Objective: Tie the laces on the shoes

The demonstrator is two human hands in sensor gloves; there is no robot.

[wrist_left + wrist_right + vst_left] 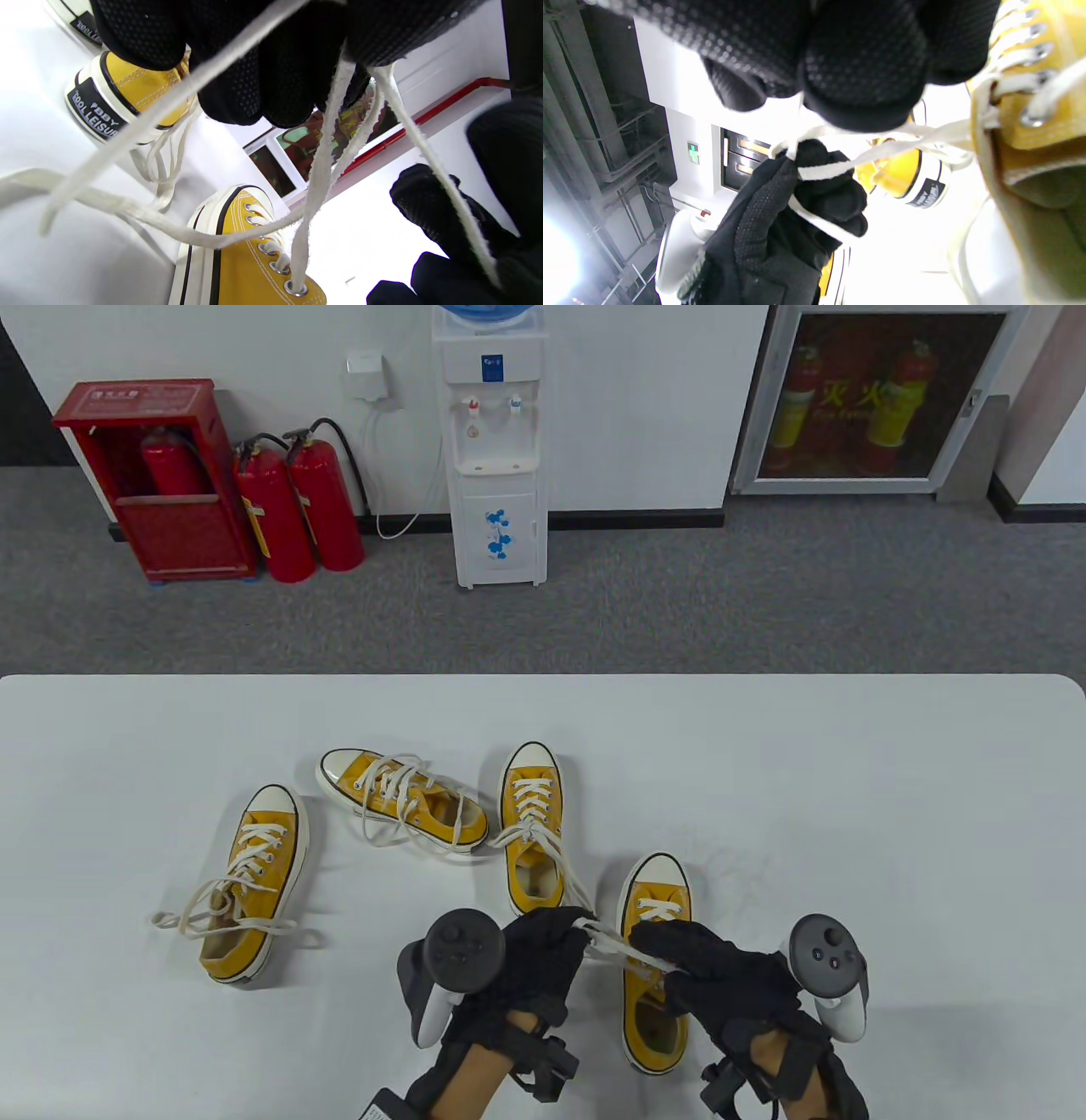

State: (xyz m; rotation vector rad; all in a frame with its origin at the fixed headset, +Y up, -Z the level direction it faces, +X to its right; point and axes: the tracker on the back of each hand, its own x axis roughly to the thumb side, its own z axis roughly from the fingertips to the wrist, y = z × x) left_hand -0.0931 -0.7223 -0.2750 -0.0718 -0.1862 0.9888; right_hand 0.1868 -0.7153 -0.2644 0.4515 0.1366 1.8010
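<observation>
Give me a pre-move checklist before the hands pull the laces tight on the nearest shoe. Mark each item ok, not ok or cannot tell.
1. Left hand grips a lace: ok, white lace runs between its fingers in the left wrist view.
2. Right hand grips a lace: ok, a strand leads to its fingers.
3. Nearest shoe upright on the table: ok.
4. Laces threaded through the top eyelets: ok in the left wrist view.
5. Middle shoe's loose lace clear of the hands: not ok, it trails right up to the left hand.
6. First knot already crossed: cannot tell.
</observation>
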